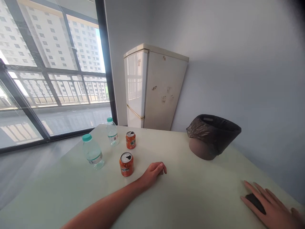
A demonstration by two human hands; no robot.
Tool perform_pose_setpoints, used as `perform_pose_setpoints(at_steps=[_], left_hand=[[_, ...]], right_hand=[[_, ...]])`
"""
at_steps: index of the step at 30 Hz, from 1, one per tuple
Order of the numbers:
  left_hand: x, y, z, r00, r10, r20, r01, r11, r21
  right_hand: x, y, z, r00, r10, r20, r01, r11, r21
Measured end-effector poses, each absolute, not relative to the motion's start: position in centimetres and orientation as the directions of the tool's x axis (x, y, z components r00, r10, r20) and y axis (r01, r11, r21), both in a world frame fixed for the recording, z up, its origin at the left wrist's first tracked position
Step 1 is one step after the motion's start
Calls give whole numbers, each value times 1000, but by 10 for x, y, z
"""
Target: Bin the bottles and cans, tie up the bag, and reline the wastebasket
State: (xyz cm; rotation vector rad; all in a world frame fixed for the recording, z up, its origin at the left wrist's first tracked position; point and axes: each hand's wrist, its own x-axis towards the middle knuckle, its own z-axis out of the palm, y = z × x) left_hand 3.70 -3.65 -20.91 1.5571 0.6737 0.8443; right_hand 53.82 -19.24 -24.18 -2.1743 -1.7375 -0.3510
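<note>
My left hand [153, 173] rests on the pale table with its fingers loosely curled under; nothing shows in it. Closest to it is an orange drink can [126, 165], opened at the top, with a second orange can [131, 141] behind. Two clear plastic bottles with teal caps stand left of the cans, a nearer bottle [93, 152] and a farther bottle [112, 132]. At the lower right, my right hand [269, 203] lies over a small black object [255, 203], which shows between thumb and forefinger. Its kind is not clear, and the palm covers part of it.
A bin [202, 149] lined with a black plastic bag [212, 130] stands on the table [181, 190] toward the right wall. Beyond the far edge is a worn white refrigerator [164, 89]. A sliding glass door [59, 73] is at the left.
</note>
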Motion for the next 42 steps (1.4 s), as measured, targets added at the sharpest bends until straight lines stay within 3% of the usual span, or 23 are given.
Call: perform_pose_setpoints(at_steps=[4,7,11,19,22,25,27,30,34,39,42], left_hand=[[39,-38,-206,575,807,136,-42,-137,990],[39,-39,-205,586,805,94,-49,-81,996],[39,-39,-205,625,779,54,-44,-33,998],[38,-37,-209,619,785,37,-27,-27,999],[38,-37,-210,620,784,32,-16,-28,999],[39,-37,-211,613,790,26,-21,-17,1000],[39,-38,-211,619,785,26,-28,-11,1000],[37,-36,-210,657,753,38,-132,66,989],[31,-31,-211,794,603,80,-337,326,883],[26,-35,-211,892,441,101,-296,400,867],[24,-41,-205,954,294,63,-178,381,907]], right_hand=[[515,-188,-212,227,845,485,971,-237,-42],[477,-178,-170,160,816,555,987,-129,-95],[427,-155,-121,59,739,672,997,-73,-8],[385,-79,-47,-60,624,779,998,36,47],[389,-45,-31,-2,711,703,1000,3,0],[394,-21,-25,150,854,499,988,-140,-58],[396,-12,-25,234,871,432,972,-223,-77],[396,-6,-28,238,861,449,969,-243,-49],[392,-3,-32,153,862,483,982,-187,23],[381,-5,-29,163,877,451,983,-186,6],[361,-14,-22,142,896,420,987,-161,9]])
